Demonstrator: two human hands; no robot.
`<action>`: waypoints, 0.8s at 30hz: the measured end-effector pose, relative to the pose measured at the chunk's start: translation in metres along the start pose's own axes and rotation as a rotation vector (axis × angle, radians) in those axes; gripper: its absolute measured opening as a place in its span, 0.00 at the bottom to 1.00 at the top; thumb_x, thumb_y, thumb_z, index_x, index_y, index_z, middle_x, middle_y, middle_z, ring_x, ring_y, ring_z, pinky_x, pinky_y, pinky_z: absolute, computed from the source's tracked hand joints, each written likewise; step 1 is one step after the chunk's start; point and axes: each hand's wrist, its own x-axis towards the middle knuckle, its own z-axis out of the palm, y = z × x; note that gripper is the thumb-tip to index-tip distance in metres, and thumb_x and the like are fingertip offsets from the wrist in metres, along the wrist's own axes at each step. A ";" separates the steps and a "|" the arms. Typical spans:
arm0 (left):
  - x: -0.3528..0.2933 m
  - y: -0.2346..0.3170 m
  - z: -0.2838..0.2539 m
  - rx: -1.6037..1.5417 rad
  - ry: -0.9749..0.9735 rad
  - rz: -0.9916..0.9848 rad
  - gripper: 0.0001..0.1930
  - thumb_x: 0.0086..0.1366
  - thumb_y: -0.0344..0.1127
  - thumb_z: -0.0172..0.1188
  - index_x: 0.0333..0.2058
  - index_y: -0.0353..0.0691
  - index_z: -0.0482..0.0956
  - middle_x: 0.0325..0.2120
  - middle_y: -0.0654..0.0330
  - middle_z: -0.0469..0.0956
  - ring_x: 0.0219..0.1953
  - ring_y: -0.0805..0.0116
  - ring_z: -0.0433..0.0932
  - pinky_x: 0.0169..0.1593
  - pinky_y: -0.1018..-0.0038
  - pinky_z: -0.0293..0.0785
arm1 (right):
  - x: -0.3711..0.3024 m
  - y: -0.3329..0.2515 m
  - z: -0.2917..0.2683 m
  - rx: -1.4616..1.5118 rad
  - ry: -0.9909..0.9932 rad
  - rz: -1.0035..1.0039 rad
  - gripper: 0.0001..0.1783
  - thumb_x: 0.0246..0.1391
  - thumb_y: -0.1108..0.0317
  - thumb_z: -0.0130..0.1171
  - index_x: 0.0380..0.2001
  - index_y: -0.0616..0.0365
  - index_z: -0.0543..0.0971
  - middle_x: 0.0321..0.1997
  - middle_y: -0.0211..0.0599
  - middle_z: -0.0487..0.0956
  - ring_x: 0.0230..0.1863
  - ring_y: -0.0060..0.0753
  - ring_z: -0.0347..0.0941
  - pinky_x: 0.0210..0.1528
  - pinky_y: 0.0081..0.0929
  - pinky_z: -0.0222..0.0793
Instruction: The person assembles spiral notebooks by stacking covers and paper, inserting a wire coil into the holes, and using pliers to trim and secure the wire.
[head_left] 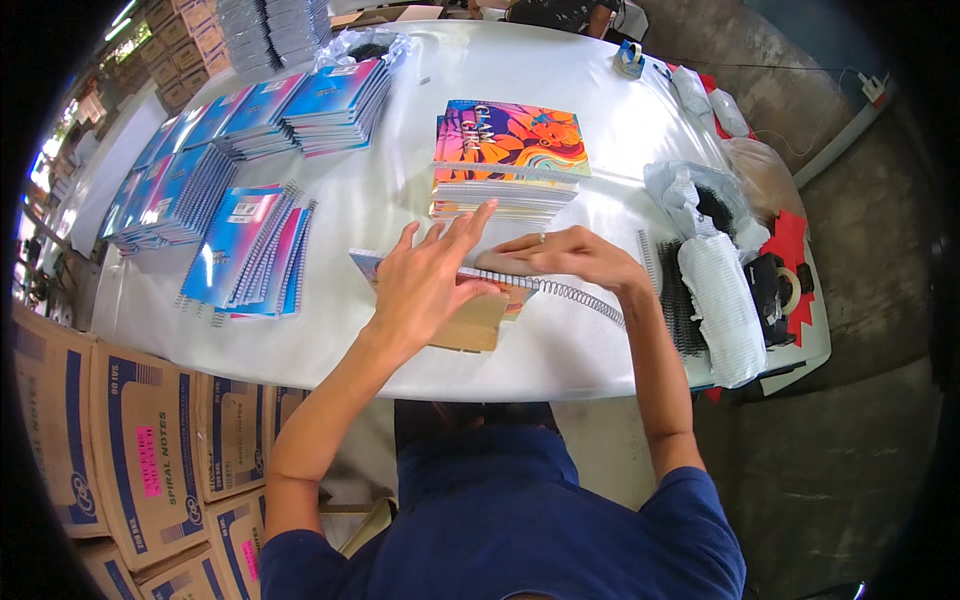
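In front of me a notebook (365, 263) stands on edge with its punched spine upward. Across it lies my left hand (432, 262), thumb on the near side and spread fingers on the far side, clasping it. A wire coil (580, 298) runs through part of the spine, and its loose end trails out to the right. My right hand (565, 255) presses its fingers together along the coil; the fingertips look greyish and are blurred. Below the spine a brown board (470, 325) shows. Just beyond my hands is a stack of orange-and-purple covered notebooks (515, 140).
Stacks of blue-and-pink spiral notebooks (335, 105) fill the table's left side. To the right lie black coils (680, 300), a white wrapped bundle (722, 310), a plastic bag (690, 185) and a tape roll (789, 290). Cardboard boxes (150, 450) stand at lower left.
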 end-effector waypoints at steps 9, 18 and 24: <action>-0.006 -0.013 -0.001 0.039 0.005 -0.041 0.51 0.45 0.48 0.72 0.67 0.61 0.52 0.57 0.59 0.72 0.55 0.51 0.74 0.62 0.51 0.62 | 0.015 -0.004 0.009 -0.061 0.066 0.078 0.24 0.58 0.59 0.59 0.46 0.73 0.79 0.56 0.52 0.75 0.58 0.40 0.70 0.61 0.34 0.62; -0.011 -0.019 -0.008 0.079 0.031 -0.094 0.51 0.45 0.50 0.71 0.67 0.61 0.53 0.52 0.59 0.77 0.55 0.51 0.74 0.64 0.50 0.58 | 0.014 0.005 0.010 0.515 0.204 0.006 0.24 0.56 0.55 0.60 0.47 0.65 0.80 0.55 0.46 0.76 0.56 0.38 0.71 0.58 0.33 0.65; -0.016 -0.027 -0.015 0.074 0.030 -0.095 0.50 0.44 0.48 0.73 0.66 0.60 0.56 0.52 0.59 0.77 0.59 0.47 0.69 0.65 0.48 0.53 | 0.040 -0.007 0.020 -0.039 0.061 0.105 0.26 0.52 0.55 0.63 0.43 0.69 0.79 0.56 0.48 0.75 0.57 0.38 0.70 0.60 0.35 0.63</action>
